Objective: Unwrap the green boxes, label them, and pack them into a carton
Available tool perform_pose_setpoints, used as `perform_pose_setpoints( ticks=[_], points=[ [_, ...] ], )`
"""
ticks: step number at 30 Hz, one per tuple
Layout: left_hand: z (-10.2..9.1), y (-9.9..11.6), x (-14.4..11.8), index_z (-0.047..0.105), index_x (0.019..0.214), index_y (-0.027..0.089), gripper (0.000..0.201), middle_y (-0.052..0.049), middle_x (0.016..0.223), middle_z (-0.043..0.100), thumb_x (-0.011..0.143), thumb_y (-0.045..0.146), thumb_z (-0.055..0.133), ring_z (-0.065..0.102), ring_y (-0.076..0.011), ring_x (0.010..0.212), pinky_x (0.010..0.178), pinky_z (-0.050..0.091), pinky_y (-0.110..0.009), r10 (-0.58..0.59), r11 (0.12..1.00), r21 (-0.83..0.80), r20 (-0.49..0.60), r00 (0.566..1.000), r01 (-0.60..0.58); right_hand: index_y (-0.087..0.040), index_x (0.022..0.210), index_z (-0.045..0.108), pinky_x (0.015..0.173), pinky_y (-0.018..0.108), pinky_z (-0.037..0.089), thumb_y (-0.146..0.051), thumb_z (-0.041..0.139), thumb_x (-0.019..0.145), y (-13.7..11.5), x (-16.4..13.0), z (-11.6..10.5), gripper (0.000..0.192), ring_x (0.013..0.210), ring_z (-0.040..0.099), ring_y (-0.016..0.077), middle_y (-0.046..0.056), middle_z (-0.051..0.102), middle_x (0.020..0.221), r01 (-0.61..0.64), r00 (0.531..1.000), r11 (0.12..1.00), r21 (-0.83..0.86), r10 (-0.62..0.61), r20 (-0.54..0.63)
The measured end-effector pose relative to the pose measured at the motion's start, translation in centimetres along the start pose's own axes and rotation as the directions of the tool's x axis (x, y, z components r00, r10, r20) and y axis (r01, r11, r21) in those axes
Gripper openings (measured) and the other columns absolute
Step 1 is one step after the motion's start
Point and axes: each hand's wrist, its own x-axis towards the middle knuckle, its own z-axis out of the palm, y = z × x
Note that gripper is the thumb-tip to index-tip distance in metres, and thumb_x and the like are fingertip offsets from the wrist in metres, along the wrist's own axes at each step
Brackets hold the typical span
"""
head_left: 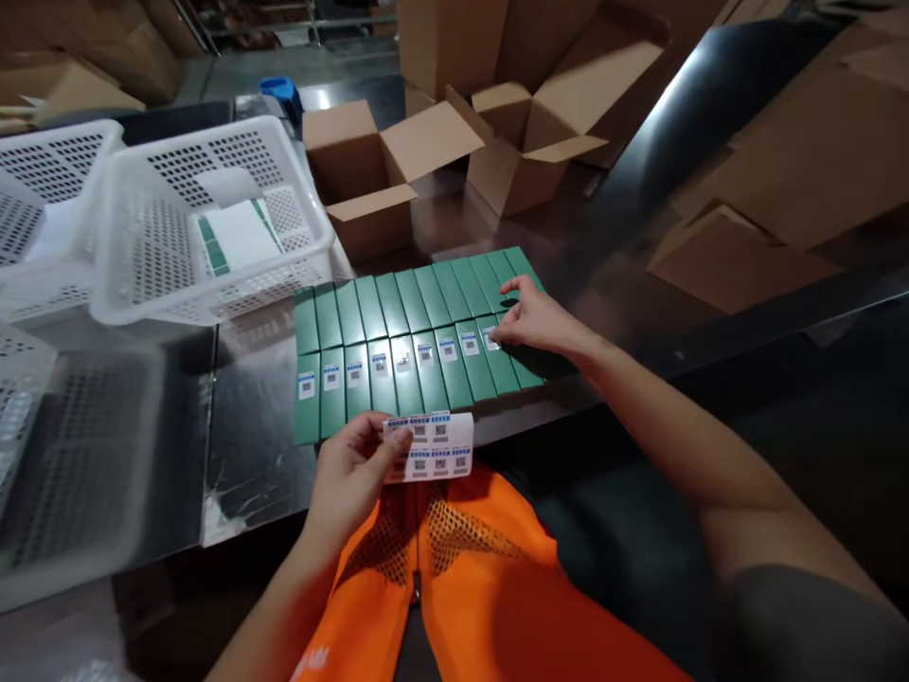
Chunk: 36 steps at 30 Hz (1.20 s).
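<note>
Two rows of slim green boxes (440,296) lie side by side on the metal table. In the near row, most boxes carry a small white label (447,349) printed with a blue band and a square code; the far row shows plain green tops. My left hand (355,464) grips a sheet of labels (440,450) between thumb and fingers, just in front of the boxes. Over the right end of the rows is my right hand (536,317), its fingertips closed at the edge of a label (490,338) on a near-row box. The hand partly covers the last boxes.
White perforated baskets (213,294) stand at the left, one with white and green sheets (238,237) inside. Open cardboard cartons (373,204) sit behind the boxes. More cardboard (774,161) is at the right. A blue object (281,93) stands at the back.
</note>
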Motion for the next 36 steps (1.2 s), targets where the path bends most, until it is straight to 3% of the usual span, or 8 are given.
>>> perform_pose_setpoints(
  ticks=[4,10,14,19,23,26,32,36],
  points=[
    [0.7,0.5,-0.1,0.064,0.071,0.017,0.045,-0.001,0.065,0.072,0.056,0.050,0.091,0.069,-0.0165,0.058,0.054,0.059,-0.025,0.049,0.999,-0.008,-0.020,0.999,-0.049,-0.023,0.094,0.059,0.062,0.033,0.046,-0.026,0.091,0.058,-0.2,-1.0,0.0,0.049,0.072,0.058,0.0213,0.002,0.059,0.077,0.171,0.967,0.957,-0.236,-0.209,-0.148],
    [1.2,0.1,0.4,0.063,0.072,0.017,0.041,-0.001,0.067,0.071,0.062,0.049,0.088,0.068,-0.0159,0.060,0.056,0.059,-0.026,0.052,0.998,-0.043,0.003,0.999,-0.052,-0.024,0.096,0.072,0.076,0.033,0.052,-0.038,0.075,0.085,-1.1,-7.2,4.4,0.018,0.086,0.063,0.0183,0.004,0.065,0.095,0.538,0.837,0.842,0.047,-0.540,0.088],
    [1.3,-0.1,0.9,0.063,0.072,0.017,0.042,0.001,0.062,0.068,0.060,0.048,0.089,0.061,-0.0120,0.052,0.049,0.053,-0.021,0.053,0.998,-0.029,0.000,0.999,-0.053,-0.024,0.084,0.069,0.084,0.035,0.051,-0.029,0.070,0.091,-1.4,-9.3,5.0,0.009,0.090,0.063,0.0175,0.002,0.065,0.091,0.652,0.739,0.708,0.271,-0.673,-0.022],
    [1.6,-0.3,1.0,0.060,0.070,0.017,0.043,0.000,0.065,0.070,0.060,0.047,0.090,0.066,-0.0137,0.059,0.054,0.057,-0.021,0.028,0.999,-0.029,0.001,1.000,-0.028,-0.024,0.087,0.059,0.077,0.030,0.051,-0.037,0.077,0.082,0.0,-5.9,0.4,0.023,0.081,0.062,0.0142,-0.001,0.064,0.086,0.484,0.875,0.741,0.466,-0.426,-0.230],
    [2.0,-0.5,0.8,0.059,0.072,0.017,0.046,0.000,0.066,0.070,0.060,0.047,0.090,0.067,-0.0146,0.060,0.056,0.059,-0.024,-0.013,0.997,-0.071,0.043,0.999,0.016,-0.023,0.096,0.055,0.057,0.025,0.043,-0.029,0.081,0.071,2.3,-2.0,-2.6,0.036,0.059,0.054,0.0120,-0.006,0.056,0.065,0.171,0.983,0.914,0.369,-0.182,-0.005],
    [2.0,-0.7,0.6,0.058,0.072,0.017,0.049,0.000,0.067,0.070,0.057,0.049,0.091,0.068,-0.0174,0.061,0.056,0.062,-0.030,-0.050,0.995,-0.088,0.043,0.998,0.054,-0.025,0.107,0.046,0.053,0.025,0.041,-0.019,0.081,0.064,3.2,-0.8,-3.0,0.055,0.056,0.055,0.0139,-0.008,0.057,0.061,0.027,0.994,0.949,0.315,-0.059,0.095],
    [1.6,-1.1,0.6,0.059,0.074,0.016,0.048,-0.002,0.069,0.070,0.058,0.049,0.091,0.068,-0.0183,0.063,0.056,0.063,-0.032,-0.041,0.996,-0.082,0.028,0.999,0.043,-0.027,0.102,0.037,0.052,0.027,0.040,-0.016,0.077,0.063,2.3,-0.9,-2.2,0.056,0.054,0.054,0.0147,-0.008,0.059,0.061,-0.006,0.998,0.978,0.209,-0.009,0.068],
    [1.8,-1.0,0.5,0.061,0.075,0.016,0.047,-0.002,0.070,0.070,0.059,0.048,0.090,0.069,-0.0179,0.063,0.058,0.063,-0.032,-0.030,0.996,-0.079,0.032,0.999,0.033,-0.026,0.097,0.044,0.053,0.030,0.037,-0.016,0.079,0.062,1.4,-0.8,-2.6,0.051,0.057,0.053,0.0168,-0.006,0.056,0.062,0.031,0.998,0.991,-0.134,-0.038,-0.054]
  ],
)
